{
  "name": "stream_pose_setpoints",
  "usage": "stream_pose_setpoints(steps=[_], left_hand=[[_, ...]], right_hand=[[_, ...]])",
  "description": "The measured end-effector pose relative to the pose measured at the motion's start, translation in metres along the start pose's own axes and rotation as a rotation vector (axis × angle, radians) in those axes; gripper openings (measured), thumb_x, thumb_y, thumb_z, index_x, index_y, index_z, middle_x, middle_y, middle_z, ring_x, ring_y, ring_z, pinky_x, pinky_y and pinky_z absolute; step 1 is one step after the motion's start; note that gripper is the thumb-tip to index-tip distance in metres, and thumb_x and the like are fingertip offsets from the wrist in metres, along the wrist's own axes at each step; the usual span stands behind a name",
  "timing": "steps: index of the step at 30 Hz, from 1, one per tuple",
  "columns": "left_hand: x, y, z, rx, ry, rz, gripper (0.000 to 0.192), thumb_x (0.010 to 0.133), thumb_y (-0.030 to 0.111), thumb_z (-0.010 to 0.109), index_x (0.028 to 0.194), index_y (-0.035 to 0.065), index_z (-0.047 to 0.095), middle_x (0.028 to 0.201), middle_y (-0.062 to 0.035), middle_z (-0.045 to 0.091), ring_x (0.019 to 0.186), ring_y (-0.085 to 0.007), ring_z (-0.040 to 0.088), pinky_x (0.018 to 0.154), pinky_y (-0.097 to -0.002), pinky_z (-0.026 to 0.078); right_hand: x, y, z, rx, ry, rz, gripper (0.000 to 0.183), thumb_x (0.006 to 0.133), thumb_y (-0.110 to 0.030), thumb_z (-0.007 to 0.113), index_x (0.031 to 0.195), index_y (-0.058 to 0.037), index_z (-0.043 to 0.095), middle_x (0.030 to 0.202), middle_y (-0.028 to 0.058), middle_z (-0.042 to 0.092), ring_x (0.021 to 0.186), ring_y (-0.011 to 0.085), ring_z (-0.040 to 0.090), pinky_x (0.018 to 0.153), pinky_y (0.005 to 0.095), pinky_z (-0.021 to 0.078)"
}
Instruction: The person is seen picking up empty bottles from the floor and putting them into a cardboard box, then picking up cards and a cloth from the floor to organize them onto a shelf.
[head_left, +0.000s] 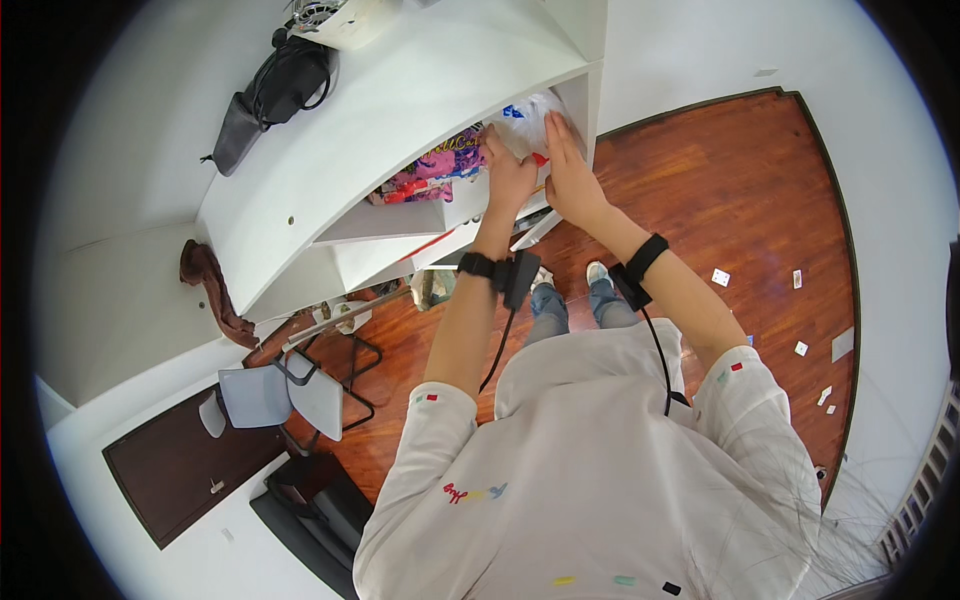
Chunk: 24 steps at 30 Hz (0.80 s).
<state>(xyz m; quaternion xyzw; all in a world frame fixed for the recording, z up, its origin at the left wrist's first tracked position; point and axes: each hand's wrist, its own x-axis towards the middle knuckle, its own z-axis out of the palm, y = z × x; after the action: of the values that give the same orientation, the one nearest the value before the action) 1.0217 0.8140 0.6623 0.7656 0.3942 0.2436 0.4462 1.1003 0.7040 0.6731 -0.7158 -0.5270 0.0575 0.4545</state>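
Both my hands reach into the upper compartment of a white cabinet (412, 112). My left hand (511, 178) has its fingers stretched between a pink and purple printed packet (431, 169) and a crinkled clear-white plastic bag (529, 124). Against the right part of that bag lie the straight fingers of my right hand (576, 184), with the thumb apart. A small red piece (540, 160) shows between the two hands. The undersides of my fingers are hidden, and neither hand visibly grasps anything. Black straps with small boxes and cables sit on both wrists.
On the cabinet top lie a black corded device (281, 86) and a white container (345, 22). A brown cloth (214, 292) drapes at the left. Chairs (315, 394) and a black sofa (322, 517) stand behind. Cards (720, 277) lie scattered on the wooden floor (675, 202).
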Motion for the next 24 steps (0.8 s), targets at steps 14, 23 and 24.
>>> stream_pose_setpoints(steps=[14,23,24], left_hand=[[0.010,-0.029,-0.015,-0.101,-0.093,-0.014,0.080,0.085,0.004,0.056,0.152,-0.0075,0.015,0.153,-0.0318,0.027,0.142,-0.0399,0.034,0.115,-0.0388,0.034],[-0.108,-0.009,-0.049,-0.157,0.015,0.085,0.038,0.087,-0.005,0.054,0.124,0.0025,0.056,0.120,-0.0155,0.059,0.111,-0.0279,0.063,0.086,-0.0348,0.055],[-0.129,-0.004,-0.061,-0.098,-0.042,-0.029,0.037,0.089,-0.005,0.052,0.125,0.0027,0.056,0.119,-0.0134,0.061,0.111,-0.0252,0.062,0.088,-0.0338,0.053]], right_hand=[[0.000,-0.017,-0.014,0.028,-0.115,-0.026,0.079,0.080,0.002,0.059,0.151,0.0034,0.023,0.153,0.0314,0.026,0.140,0.0471,0.030,0.116,0.0470,0.0294],[-0.029,-0.016,-0.129,0.209,-0.568,-0.019,0.030,0.084,0.002,0.057,0.113,-0.0047,0.060,0.121,0.0159,0.059,0.106,0.0378,0.059,0.089,0.0430,0.0509],[-0.029,-0.018,-0.140,0.159,-0.626,-0.044,0.028,0.085,0.002,0.057,0.112,-0.0049,0.061,0.116,0.0156,0.061,0.102,0.0373,0.060,0.087,0.0432,0.0510]])
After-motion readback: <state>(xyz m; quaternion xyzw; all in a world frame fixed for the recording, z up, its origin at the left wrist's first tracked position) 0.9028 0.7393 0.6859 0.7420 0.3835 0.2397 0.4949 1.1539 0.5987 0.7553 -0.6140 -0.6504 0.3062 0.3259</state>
